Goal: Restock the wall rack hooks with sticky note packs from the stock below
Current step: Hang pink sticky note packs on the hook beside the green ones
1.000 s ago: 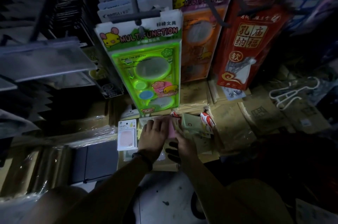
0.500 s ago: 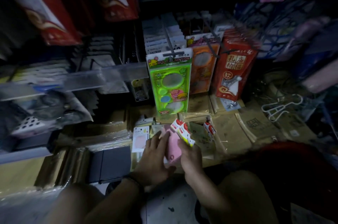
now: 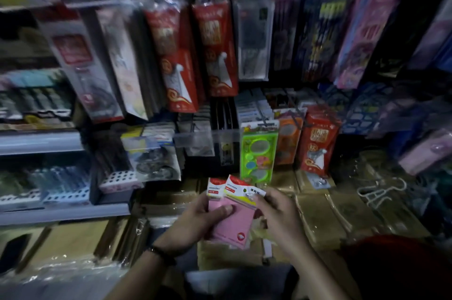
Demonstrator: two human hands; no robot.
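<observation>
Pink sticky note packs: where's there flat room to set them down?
Flat wrapped stock between the right hand and the white hangers lies bare on top. Above, the green stencil pack and red packs hang crowded, little gap between them.

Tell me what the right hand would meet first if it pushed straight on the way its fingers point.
The right hand pinches the white header of the pink sticky note pack, so that comes first. Beyond it the line probably passes left of the green stencil card; depth is unclear.
</observation>
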